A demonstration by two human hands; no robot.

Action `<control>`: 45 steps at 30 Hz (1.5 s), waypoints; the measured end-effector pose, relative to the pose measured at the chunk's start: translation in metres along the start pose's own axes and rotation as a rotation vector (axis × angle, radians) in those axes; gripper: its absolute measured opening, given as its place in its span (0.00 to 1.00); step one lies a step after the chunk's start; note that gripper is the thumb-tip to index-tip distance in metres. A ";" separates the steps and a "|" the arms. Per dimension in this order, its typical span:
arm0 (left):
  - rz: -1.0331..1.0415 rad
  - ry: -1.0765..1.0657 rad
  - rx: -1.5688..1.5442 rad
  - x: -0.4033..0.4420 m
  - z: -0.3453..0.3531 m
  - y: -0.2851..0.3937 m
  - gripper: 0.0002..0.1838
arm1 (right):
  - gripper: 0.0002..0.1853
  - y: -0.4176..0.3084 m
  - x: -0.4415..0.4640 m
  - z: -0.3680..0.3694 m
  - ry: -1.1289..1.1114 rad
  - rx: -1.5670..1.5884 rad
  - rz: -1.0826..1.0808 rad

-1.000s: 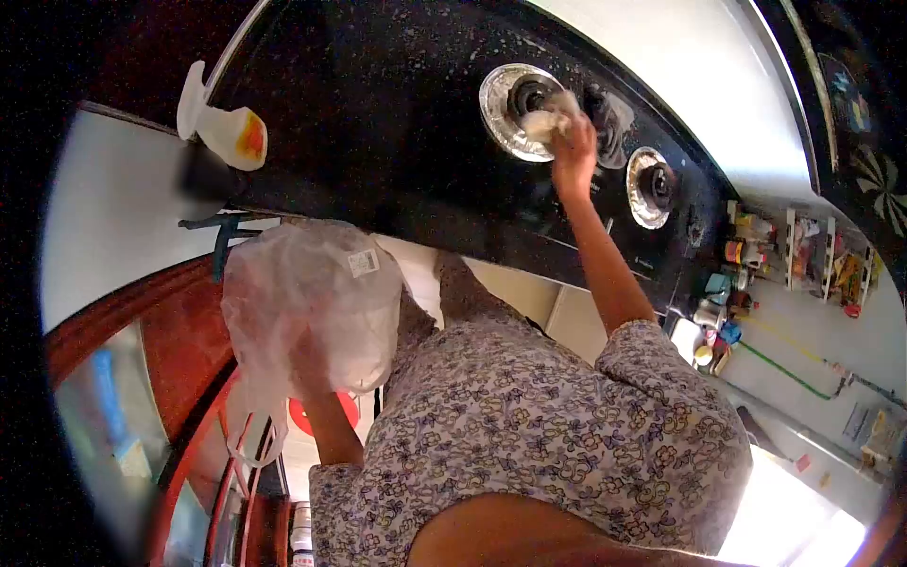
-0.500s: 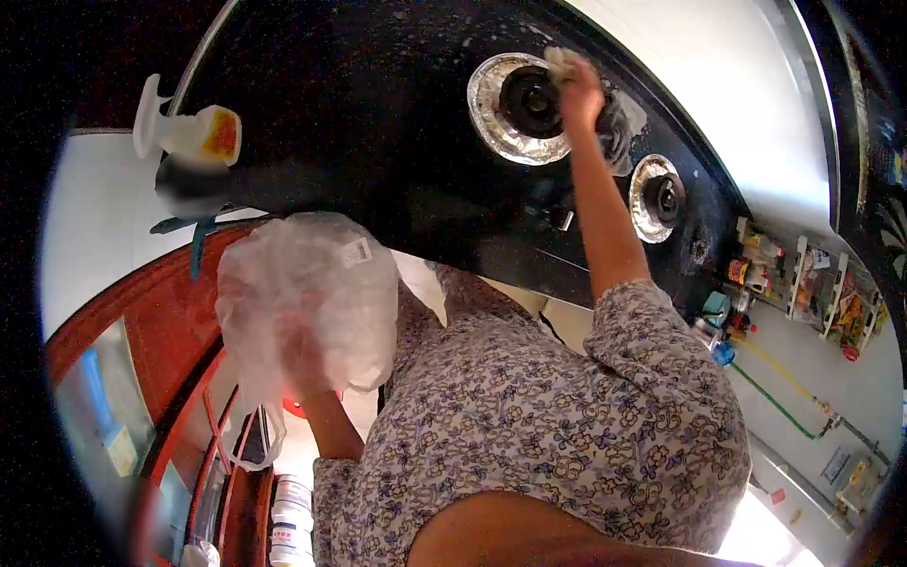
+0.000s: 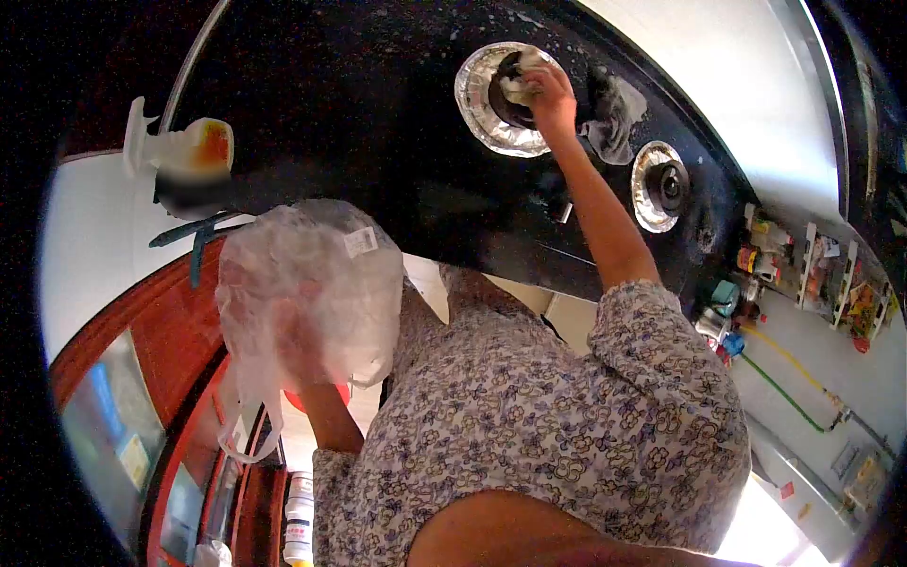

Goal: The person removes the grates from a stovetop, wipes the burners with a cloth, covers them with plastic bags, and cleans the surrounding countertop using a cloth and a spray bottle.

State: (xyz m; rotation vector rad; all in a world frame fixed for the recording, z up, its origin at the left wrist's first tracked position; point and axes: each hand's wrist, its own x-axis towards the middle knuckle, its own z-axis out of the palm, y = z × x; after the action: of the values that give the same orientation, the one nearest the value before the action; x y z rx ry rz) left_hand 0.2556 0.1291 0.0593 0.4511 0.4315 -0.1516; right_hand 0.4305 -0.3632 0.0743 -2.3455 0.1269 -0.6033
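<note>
My right hand (image 3: 555, 102) is closed around a pale crumpled piece, perhaps cloth or tissue (image 3: 521, 83), over the burner of the black stove (image 3: 416, 132). Crinkled foil (image 3: 474, 115) forms a ring round that burner. Just right of my wrist lies a crumpled translucent plastic piece (image 3: 616, 123) on the stovetop. A second burner (image 3: 669, 187) with its own foil ring (image 3: 644, 203) is farther right. My left hand (image 3: 307, 354) holds up a white translucent plastic bag (image 3: 331, 274); its handles dangle below, and the film blurs my fingers.
A spray bottle (image 3: 194, 146) stands at the counter's left end. Dark red cabinetry (image 3: 179, 359) with glass is at lower left, near white tubs (image 3: 299, 520). On the right are wall racks (image 3: 808, 265) with packets and a green hose (image 3: 779, 395).
My right hand has moved left with the pale crumpled piece, from the burner's right edge onto its centre. My left hand stays low with the plastic bag, which has shifted slightly.
</note>
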 end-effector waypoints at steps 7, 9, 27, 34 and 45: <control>-0.040 -0.043 -0.178 0.004 -0.012 0.003 0.11 | 0.17 0.039 -0.002 -0.005 0.248 -0.110 0.251; -0.018 -0.003 -0.130 0.004 -0.011 0.003 0.12 | 0.18 0.037 0.004 -0.005 0.174 -0.134 0.156; 0.027 0.169 0.205 0.005 -0.019 0.001 0.12 | 0.18 0.010 0.006 -0.017 0.050 -0.136 -0.009; -0.028 -0.017 0.035 0.008 -0.046 0.001 0.14 | 0.19 -0.022 0.001 -0.034 0.100 -0.091 -0.076; 0.092 -0.020 0.547 0.009 -0.034 -0.003 0.17 | 0.21 -0.040 -0.061 -0.047 -0.170 -0.599 0.175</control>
State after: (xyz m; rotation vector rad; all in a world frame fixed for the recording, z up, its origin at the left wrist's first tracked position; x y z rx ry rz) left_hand 0.2509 0.1411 0.0267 1.0045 0.3458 -0.1849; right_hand 0.3515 -0.3467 0.1074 -2.9059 0.4860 -0.2989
